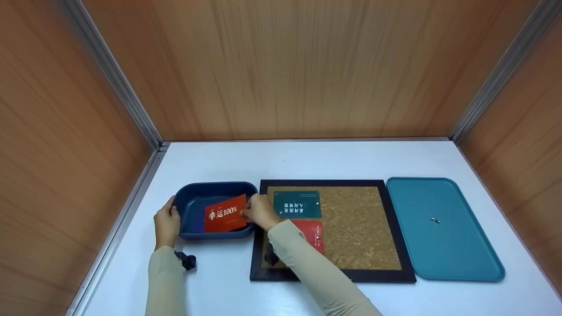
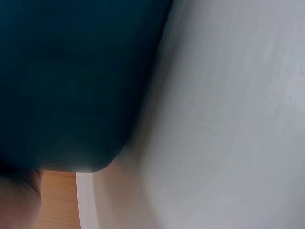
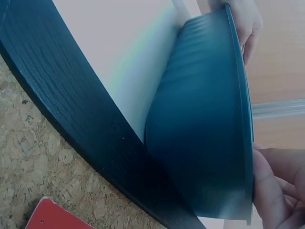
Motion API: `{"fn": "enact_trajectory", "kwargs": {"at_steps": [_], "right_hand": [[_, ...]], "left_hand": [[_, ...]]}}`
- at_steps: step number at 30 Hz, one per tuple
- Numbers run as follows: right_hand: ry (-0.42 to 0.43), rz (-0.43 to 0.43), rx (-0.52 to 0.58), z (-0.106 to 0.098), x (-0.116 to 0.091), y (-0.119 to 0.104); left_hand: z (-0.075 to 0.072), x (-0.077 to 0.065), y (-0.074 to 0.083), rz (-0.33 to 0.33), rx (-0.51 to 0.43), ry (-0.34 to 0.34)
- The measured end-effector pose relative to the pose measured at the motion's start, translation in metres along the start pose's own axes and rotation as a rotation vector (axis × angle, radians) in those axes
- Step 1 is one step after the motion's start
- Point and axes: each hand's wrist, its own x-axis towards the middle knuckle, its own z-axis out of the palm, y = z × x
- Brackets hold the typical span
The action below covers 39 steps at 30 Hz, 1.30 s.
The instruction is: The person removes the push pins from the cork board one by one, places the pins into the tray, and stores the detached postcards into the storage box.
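My left hand [image 1: 167,224] grips the left rim of a deep blue basin [image 1: 210,235], whose dark outer wall [image 2: 71,86] fills much of the left wrist view. Over the basin's right part, my right hand [image 1: 262,212] pinches the right edge of a red card [image 1: 225,215] with white characters and "100%". A strip of purple shows along that card's left edge. In the right wrist view the right hand's fingers [image 3: 269,191] are right at the basin's rim, and the card is hidden there.
Right of the basin lies a dark-framed cork board [image 1: 355,228]. On it are a green card [image 1: 297,204] and a red card [image 1: 314,232], partly covered by my right sleeve, each with a small pin. A teal tray [image 1: 452,245] holds a few tiny shiny pins [image 1: 435,220].
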Motion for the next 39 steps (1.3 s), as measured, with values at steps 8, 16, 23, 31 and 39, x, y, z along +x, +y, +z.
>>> {"fn": "enact_trajectory", "kwargs": {"at_steps": [8, 16, 23, 31, 39], "right_hand": [[-0.029, -0.034, 0.001, -0.0027, -0.0017, 0.0017], [-0.058, -0.028, 0.032, -0.0015, -0.0022, 0.0018], [-0.049, -0.004, 0.055, 0.0023, -0.0011, 0.0010], [-0.029, -0.029, -0.002, 0.0055, -0.0022, 0.0000], [-0.012, -0.059, -0.071, 0.0055, -0.0013, 0.0015]], "left_hand": [[0.0005, 0.0007, -0.0004, 0.009, 0.010, 0.004], [0.0007, -0.0002, -0.0010, 0.000, 0.011, 0.006], [-0.0012, -0.0025, -0.0020, -0.007, 0.013, 0.007], [-0.0016, -0.0015, -0.0031, 0.021, 0.008, 0.022], [-0.0016, -0.0014, -0.0017, 0.006, 0.022, 0.016]]}}
